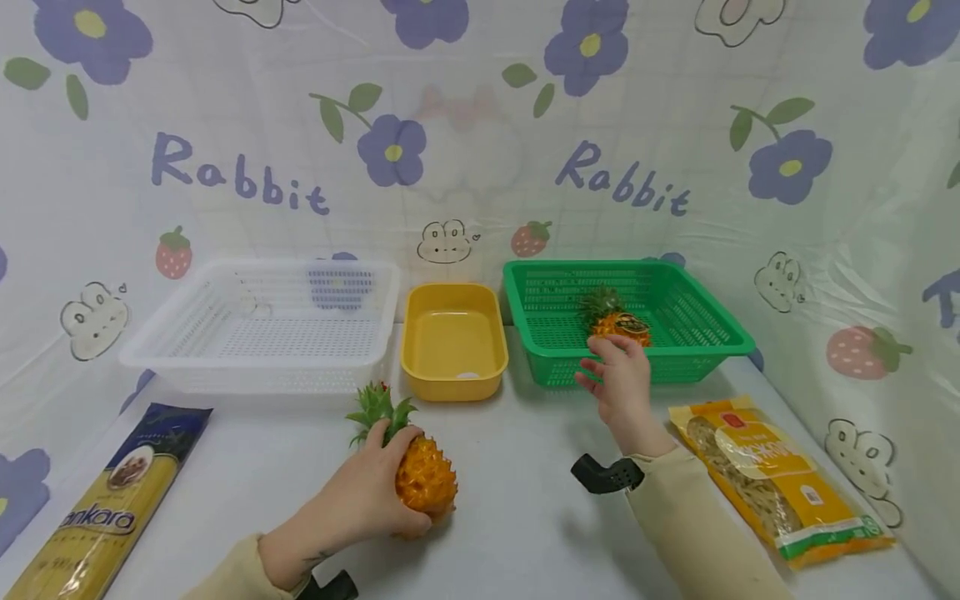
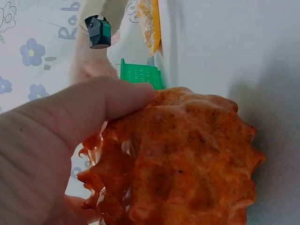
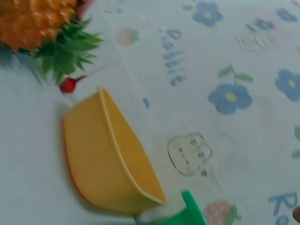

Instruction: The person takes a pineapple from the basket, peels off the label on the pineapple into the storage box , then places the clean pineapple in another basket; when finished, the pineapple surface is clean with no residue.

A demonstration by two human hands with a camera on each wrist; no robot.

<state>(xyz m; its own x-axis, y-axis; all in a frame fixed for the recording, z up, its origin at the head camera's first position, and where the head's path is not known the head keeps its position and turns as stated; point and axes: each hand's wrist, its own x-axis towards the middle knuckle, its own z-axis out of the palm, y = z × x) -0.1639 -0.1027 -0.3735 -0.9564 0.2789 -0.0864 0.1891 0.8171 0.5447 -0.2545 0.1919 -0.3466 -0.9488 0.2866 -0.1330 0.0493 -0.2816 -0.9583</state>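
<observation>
Pasta packet (image 1: pixel 112 500) out on the far left, white basket (image 1: pixel 255 379) behind it, and here's the left hand (image 1: pixel 363 492), fingers and thumb curled round the first pineapple (image 1: pixel 431 475), holding it in front of the yellow tub (image 1: pixel 453 390)! Then comes the right hand (image 1: pixel 626 387), fingers loosely bent, gripping nothing, right by the second pineapple (image 1: pixel 633 326) inside the green basket (image 1: pixel 551 367), any touch impossible to tell, and out right, an orange bag (image 1: pixel 780 483)
</observation>
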